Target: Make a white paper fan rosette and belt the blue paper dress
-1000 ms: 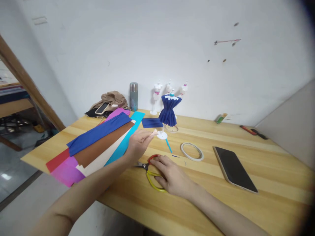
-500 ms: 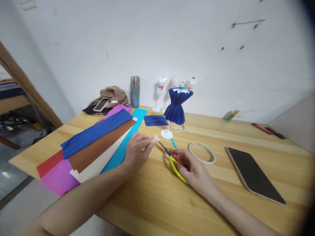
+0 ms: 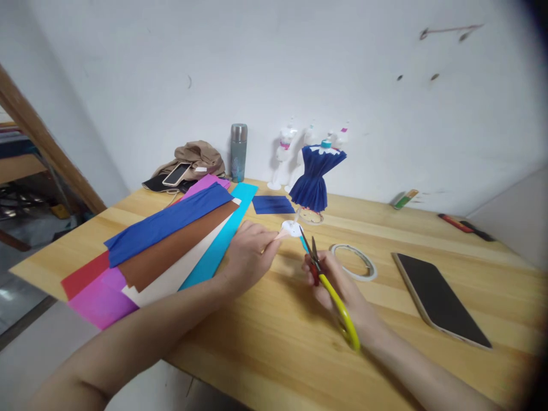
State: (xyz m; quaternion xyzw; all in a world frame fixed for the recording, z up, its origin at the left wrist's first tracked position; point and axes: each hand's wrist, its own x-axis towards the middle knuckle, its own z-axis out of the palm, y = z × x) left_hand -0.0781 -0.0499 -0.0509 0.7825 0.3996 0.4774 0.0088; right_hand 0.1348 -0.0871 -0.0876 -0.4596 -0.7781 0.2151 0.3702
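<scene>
My left hand pinches a small pale pink piece of paper between thumb and fingertips, above the table. My right hand holds scissors with red and yellow handles; their blades are parted and point up and away, a short way right of the pale piece. Just behind both hands stands a small dress form on a white round base, dressed in pleated dark blue crepe paper. A light blue thin strip or stick lies by the scissor blades, partly hidden.
Coloured paper sheets lie stacked at left, with a blue piece behind. Tape rolls and a dark tablet or phone lie at right. A flask, bare dress forms and a brown cloth bag stand along the wall.
The scissors have come away from the pale paper and swung upright, blades opened, with the yellow handle now outside my fingers. My left hand moved slightly right. The view shifted a little.
</scene>
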